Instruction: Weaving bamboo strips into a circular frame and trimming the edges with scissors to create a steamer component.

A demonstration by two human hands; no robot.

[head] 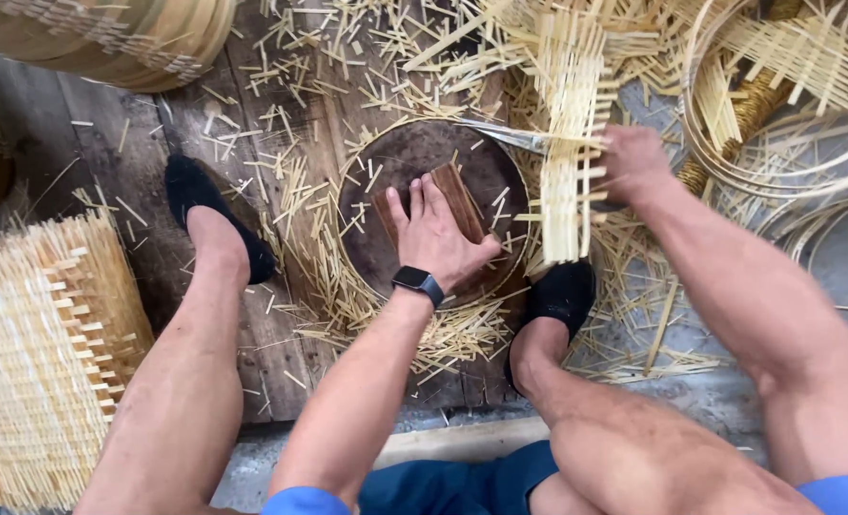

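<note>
My left hand (435,238) lies flat on a small brown wooden block (462,195), thumb along its right side, pressing it onto a round dark wooden board (395,162) on the floor. A black watch (418,282) sits on that wrist. My right hand (633,160) is closed on a long woven bamboo strip piece (569,114) that hangs upright over the board's right edge. A thin metal blade (500,133) runs left from this hand across the board's top rim; its handle is hidden.
Short bamboo offcuts (319,267) litter the plank floor around the board. A woven bamboo panel (33,353) lies at left, a basket (109,38) at top left, bamboo hoops (786,143) at top right. My feet in black shoes (214,210) (557,296) flank the board.
</note>
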